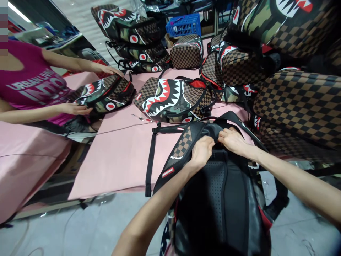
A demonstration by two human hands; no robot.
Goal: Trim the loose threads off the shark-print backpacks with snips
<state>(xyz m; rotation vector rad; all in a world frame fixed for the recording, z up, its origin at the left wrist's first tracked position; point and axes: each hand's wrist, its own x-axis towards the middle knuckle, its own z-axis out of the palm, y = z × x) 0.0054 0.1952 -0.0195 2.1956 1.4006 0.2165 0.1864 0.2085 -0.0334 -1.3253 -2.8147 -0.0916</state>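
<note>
A backpack (237, 199) leans against the near edge of the table with its black padded back panel towards me. Its shoulder straps, one with a brown checkered patch (183, 145), spread out over the tabletop. My left hand (204, 151) is closed on black material at the top of the back panel, between the straps. Close by on the right, my right hand (231, 140) pinches the same black part. The fingertips of both hands are partly hidden, so the exact piece between them does not show.
A shark-mouth backpack (173, 99) lies on the pink table (117, 160) ahead. More bags are stacked behind it (141, 46) and at the right (298, 106). At the left a co-worker in a magenta shirt (34, 78) handles another backpack (106, 92). A blue crate (183, 25) stands behind.
</note>
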